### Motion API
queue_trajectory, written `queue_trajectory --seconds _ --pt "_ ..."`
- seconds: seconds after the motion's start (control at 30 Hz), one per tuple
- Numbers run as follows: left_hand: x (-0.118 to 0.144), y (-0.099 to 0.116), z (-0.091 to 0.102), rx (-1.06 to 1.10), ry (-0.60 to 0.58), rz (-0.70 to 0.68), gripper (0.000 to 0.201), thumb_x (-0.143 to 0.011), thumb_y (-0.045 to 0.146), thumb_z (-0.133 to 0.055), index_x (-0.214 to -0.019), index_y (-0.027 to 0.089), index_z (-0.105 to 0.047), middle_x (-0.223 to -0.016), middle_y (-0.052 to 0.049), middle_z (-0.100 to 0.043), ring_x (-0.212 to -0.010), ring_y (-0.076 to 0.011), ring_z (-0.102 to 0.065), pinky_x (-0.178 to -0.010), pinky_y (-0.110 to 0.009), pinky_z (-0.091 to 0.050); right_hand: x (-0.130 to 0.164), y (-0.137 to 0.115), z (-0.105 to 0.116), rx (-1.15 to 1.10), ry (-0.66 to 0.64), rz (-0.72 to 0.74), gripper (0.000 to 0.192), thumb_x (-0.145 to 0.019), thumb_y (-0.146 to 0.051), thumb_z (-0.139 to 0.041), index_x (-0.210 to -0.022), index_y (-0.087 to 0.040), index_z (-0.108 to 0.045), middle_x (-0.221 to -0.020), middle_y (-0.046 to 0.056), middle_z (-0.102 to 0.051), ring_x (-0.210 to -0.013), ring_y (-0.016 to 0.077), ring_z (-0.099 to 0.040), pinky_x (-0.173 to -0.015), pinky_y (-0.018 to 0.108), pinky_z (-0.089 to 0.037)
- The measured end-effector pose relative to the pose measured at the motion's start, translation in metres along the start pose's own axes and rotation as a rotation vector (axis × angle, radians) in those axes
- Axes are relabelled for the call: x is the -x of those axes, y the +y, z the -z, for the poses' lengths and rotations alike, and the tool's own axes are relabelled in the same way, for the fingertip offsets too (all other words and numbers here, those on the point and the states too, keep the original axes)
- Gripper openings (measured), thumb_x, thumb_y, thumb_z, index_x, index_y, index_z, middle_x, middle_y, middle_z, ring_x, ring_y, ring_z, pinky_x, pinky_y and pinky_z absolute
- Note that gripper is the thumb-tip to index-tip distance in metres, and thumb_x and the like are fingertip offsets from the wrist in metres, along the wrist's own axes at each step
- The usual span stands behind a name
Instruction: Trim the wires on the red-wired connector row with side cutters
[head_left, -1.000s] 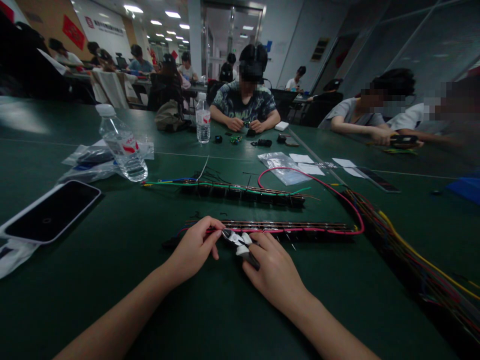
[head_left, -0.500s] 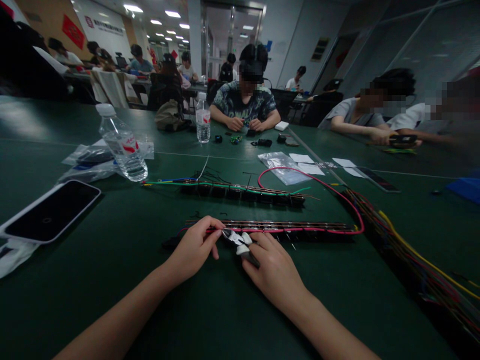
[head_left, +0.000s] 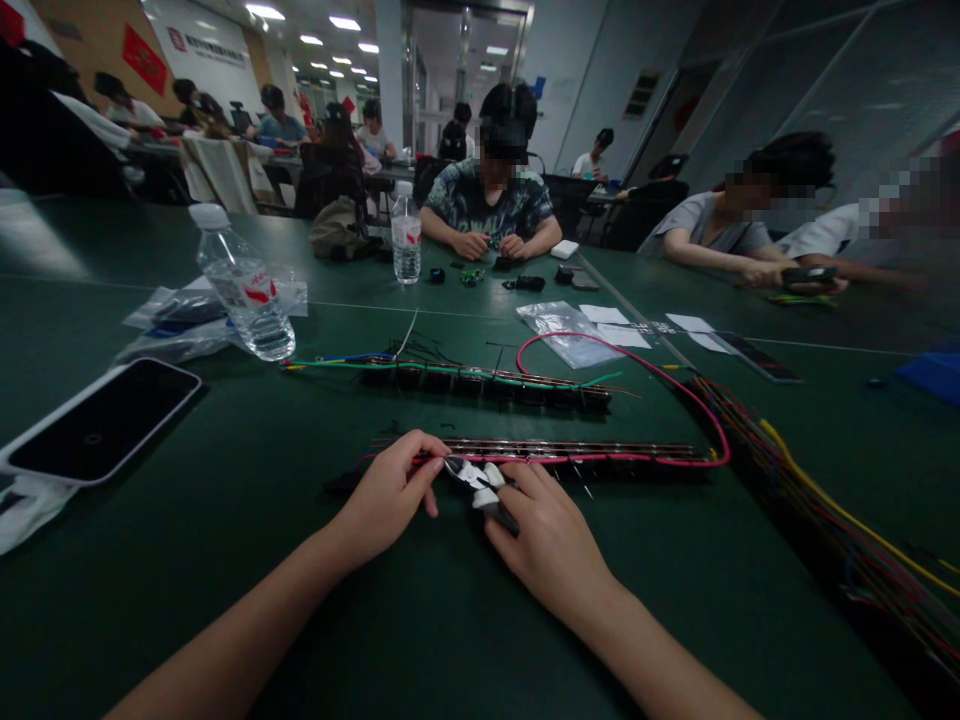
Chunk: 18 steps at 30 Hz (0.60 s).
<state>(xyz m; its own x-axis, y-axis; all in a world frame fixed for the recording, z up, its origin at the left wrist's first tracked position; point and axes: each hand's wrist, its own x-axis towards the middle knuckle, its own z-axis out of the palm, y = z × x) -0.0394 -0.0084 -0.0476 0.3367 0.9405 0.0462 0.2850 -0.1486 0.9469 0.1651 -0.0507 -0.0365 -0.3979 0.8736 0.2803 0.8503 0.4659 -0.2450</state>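
My right hand (head_left: 551, 515) is wrapped round a pair of cutting pliers (head_left: 471, 474) with pale grips and dark handle ends. The pliers' jaws point left and touch, or nearly touch, the fingertips of my left hand (head_left: 395, 490). My left thumb and forefinger are pinched together; what lies between them is too small to make out. Just behind both hands runs a bundle of wires (head_left: 622, 455) in a dark strip, a red wire along its near side. Thin pale ends stick out from its underside. My left hand hides part of the bundle's left end.
Farther back lies a second wire bundle (head_left: 487, 383) with a green wire; a thick one (head_left: 817, 500) stretches along the right. A water bottle (head_left: 251, 290), a phone (head_left: 105, 420) and a plastic bag (head_left: 570, 335) lie or stand around. A co-worker (head_left: 491, 205) sits opposite.
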Motion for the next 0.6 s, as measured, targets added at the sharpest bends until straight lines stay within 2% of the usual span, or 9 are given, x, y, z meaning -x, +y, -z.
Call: queue_trajectory --seconds 0.6 --pt "-0.0007 -0.0045 -0.0011 -0.009 0.011 -0.008 0.016 -0.095 0.028 -0.045 -0.102 0.019 -0.055 -0.095 -0.002 -0.062 -0.054 -0.0112 -0.063 -0.058 -0.029 -0.051 0.0005 0.0004 -0.0020 -0.033 -0.001 -0.004 0.004 -0.080 -0.014 -0.063 -0.080 -0.017 -0.063 -0.104 0.010 -0.062 -0.096 0.0254 -0.055 -0.084 0.043 -0.050"
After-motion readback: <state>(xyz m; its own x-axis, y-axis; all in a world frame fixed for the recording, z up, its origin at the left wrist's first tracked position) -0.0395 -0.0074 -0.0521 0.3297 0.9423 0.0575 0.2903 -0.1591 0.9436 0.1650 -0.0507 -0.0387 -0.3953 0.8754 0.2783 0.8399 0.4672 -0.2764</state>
